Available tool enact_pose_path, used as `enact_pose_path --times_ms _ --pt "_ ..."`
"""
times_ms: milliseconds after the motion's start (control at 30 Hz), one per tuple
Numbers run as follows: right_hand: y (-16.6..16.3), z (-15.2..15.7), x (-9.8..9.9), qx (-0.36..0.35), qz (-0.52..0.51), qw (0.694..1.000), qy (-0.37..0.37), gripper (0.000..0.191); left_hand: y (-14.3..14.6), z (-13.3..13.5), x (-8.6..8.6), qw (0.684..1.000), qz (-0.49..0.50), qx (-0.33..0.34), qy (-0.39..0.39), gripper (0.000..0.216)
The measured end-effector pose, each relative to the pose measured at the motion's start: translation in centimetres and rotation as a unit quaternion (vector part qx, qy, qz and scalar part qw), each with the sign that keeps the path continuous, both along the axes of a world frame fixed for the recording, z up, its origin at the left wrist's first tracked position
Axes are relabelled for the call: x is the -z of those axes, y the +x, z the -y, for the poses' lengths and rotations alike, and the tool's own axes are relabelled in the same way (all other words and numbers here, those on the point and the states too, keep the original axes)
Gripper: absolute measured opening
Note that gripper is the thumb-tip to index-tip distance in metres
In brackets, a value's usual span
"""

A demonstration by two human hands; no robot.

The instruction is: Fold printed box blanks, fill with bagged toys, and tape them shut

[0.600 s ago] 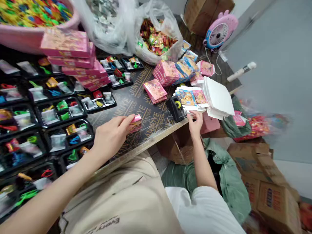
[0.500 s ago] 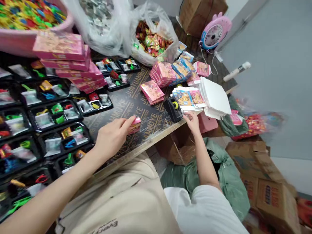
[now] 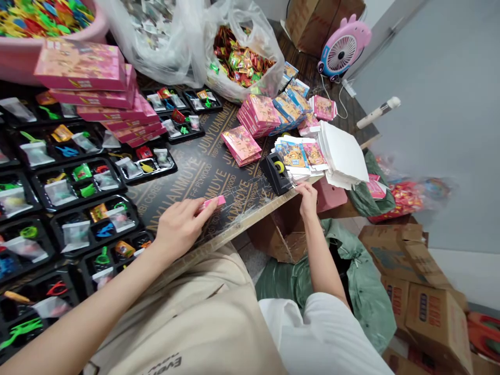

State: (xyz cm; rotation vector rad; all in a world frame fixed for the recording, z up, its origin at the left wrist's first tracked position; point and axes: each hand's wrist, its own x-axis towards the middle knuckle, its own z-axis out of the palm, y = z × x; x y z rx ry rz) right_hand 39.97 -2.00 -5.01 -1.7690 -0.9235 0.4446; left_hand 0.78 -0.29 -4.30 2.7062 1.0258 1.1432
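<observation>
Pink box (image 3: pixel 215 201) has turned | left fingers (image 3: pixel 205 212) gripping its left end | right fingers (image 3: pixel 304 188) beside dispenser (image 3: pixel 276 178), hold unclear

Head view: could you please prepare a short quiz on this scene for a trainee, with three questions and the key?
1. The fan: which two colours does its rim have?
2. True or false: the right hand is nearer to the tape dispenser than the left hand.
3. What does the left hand hold? A) the tape dispenser; B) a pink box; C) the fan.

Key:
1. Pink and blue.
2. True.
3. B.
</observation>
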Motion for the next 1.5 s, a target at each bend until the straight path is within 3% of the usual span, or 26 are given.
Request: enact_pose_path --times_ms 100,200,467,567,667,733,800,867,933,1000,1067,1267,1400,1467,1500 --pt "-0.2 0.9 1.5 0.008 -0.018 1.000 -0.013 0.021 -0.2 0.1 -0.3 1.000 0.001 0.013 -0.028 0.045" --pt "-0.3 1.2 2.6 0.017 -0.023 1.000 -0.012 0.019 -0.2 0.2 -0.4 0.999 0.005 -0.016 -0.044 0.050" --pt "-1.7 1.1 3.8 0.112 -0.001 0.992 0.053 0.016 0.8 0.4 -0.6 0.996 0.054 -0.045 -0.051 0.039" --pt "-2.4 0.8 3.7 0.151 -0.020 0.986 0.072 0.021 0.9 0.3 -0.8 0.996 0.059 -0.043 -0.050 0.034" --pt "-4.7 1.0 2.1 0.164 -0.047 0.981 0.091 0.025 0.7 0.2 -0.7 0.996 0.042 -0.034 -0.074 0.035" --pt "-7.8 1.8 0.2 0.109 -0.107 0.984 0.095 0.030 0.4 0.2 -0.7 0.995 0.038 -0.018 -0.095 0.037" --pt "-11.8 2.6 -2.0 -0.052 -0.248 0.967 0.032 0.039 0.2 0.3 -0.7 0.993 0.044 -0.002 -0.112 0.038" --pt "-15.8 3.1 -3.7 -0.217 -0.374 0.900 -0.062 0.042 0.1 0.3 -0.8 0.992 0.055 0.011 -0.117 0.036" --pt "-18.9 3.0 -4.6 -0.312 -0.451 0.829 -0.111 0.040 0.0 0.2 -0.9 0.991 0.067 0.022 -0.111 0.032" --pt "-20.7 2.6 -4.7 -0.357 -0.496 0.780 -0.134 0.037 0.0 0.2 -1.0 0.991 0.074 0.030 -0.103 0.028" --pt "-21.4 2.0 -4.4 -0.369 -0.522 0.755 -0.145 0.033 -0.1 0.2 -1.1 0.992 0.073 0.034 -0.101 0.027" --pt "-21.5 1.4 -3.6 -0.346 -0.546 0.747 -0.154 0.026 0.1 0.2 -1.4 0.994 0.044 0.025 -0.099 0.024" --pt "-21.4 1.3 -2.8 -0.333 -0.474 0.800 -0.157 0.032 0.7 -0.1 -0.9 0.994 0.081 -0.016 -0.076 0.015" --pt "-21.3 1.4 -1.9 -0.320 -0.430 0.825 -0.178 0.047 0.8 -0.2 -0.6 0.994 0.083 -0.031 -0.060 0.015" --pt "-21.2 1.5 -1.5 -0.318 -0.427 0.822 -0.200 0.058 0.9 0.0 -0.5 0.994 0.086 -0.033 -0.052 0.014"
